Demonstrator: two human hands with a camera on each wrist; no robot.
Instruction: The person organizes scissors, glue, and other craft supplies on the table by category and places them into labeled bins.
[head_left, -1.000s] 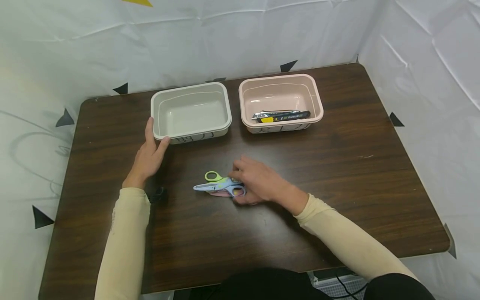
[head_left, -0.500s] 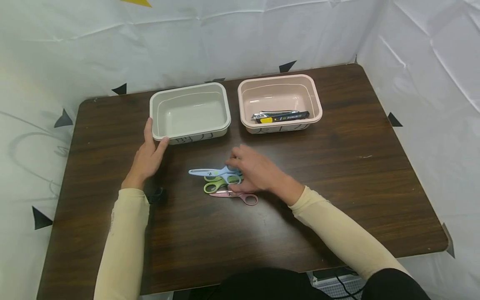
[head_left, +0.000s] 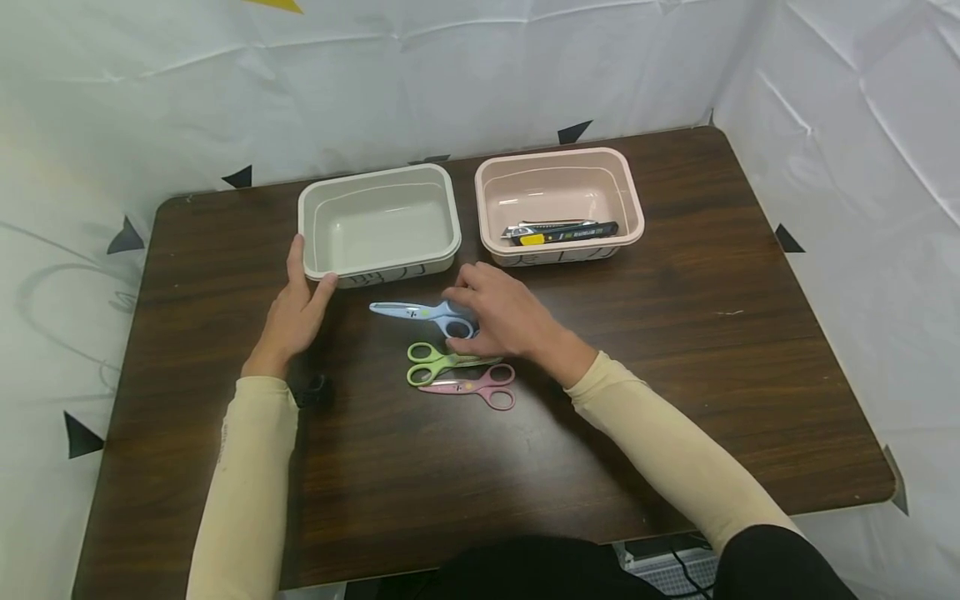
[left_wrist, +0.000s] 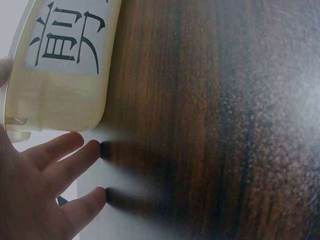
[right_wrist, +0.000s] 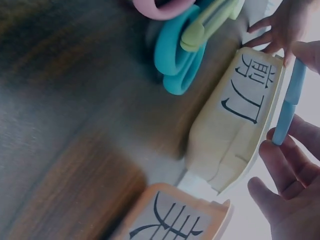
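Observation:
My right hand [head_left: 501, 312] pinches the handle end of light-blue scissors [head_left: 412, 312], whose blades point left in the head view. In the right wrist view these scissors [right_wrist: 290, 100] show edge-on between thumb and fingers. Below lie green scissors [head_left: 423, 364], loops to the left, and pink scissors [head_left: 453, 387], loops to the right. Teal handle loops [right_wrist: 172, 57] show beside a green part in the right wrist view. My left hand [head_left: 292, 315] touches the near left corner of a grey-green box [head_left: 382, 275], its fingers spread and fairly straight in the left wrist view.
A pink box [head_left: 558, 259] holding black-and-yellow utility knives [head_left: 566, 236] stands right of the grey-green one. Both boxes carry labels with characters. White sheeting [head_left: 420, 83] closes off the back and sides of the brown table [head_left: 660, 367].
The right hand has moved away from the body, toward the boxes, with the light-blue scissors. They have come off the pile, uncovering the green and pink pairs. The left hand has stayed put.

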